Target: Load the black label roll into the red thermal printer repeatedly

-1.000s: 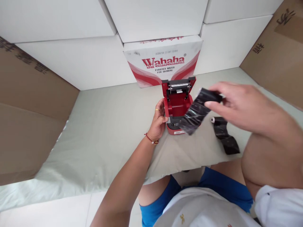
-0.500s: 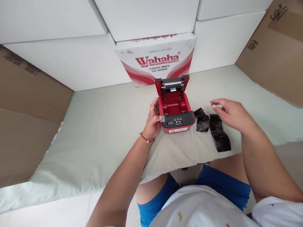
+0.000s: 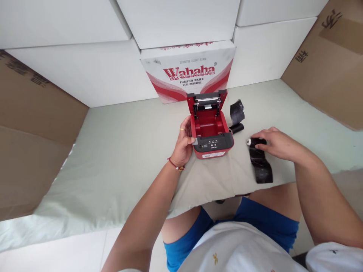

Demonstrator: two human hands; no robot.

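Observation:
A small red-and-black receipt printer (image 3: 213,141) stands with its lid (image 3: 207,100) raised and its red paper bay bare. My left hand (image 3: 185,143) is closed on the printer's left side, thumb on the front corner and fingers behind. To the right, my right hand (image 3: 273,142) pinches a black paper roll (image 3: 258,142) with a white core end. Its loose black strip (image 3: 262,170) trails toward the table's front edge. Beside the printer lies another black roll (image 3: 237,129), partly behind the printer, with a strip (image 3: 237,111) reaching away from me.
A white and red Wahaha carton (image 3: 190,71) stands right behind the printer. White boxes (image 3: 181,22) form a wall at the back. Brown cartons flank the table on the left (image 3: 34,143) and right (image 3: 331,64). A pale green cloth (image 3: 127,151) covers the table.
My right hand has come down onto the right-hand black roll and gripped it. The other roll's strip now points away from me instead of toward me. My left hand stays on the printer.

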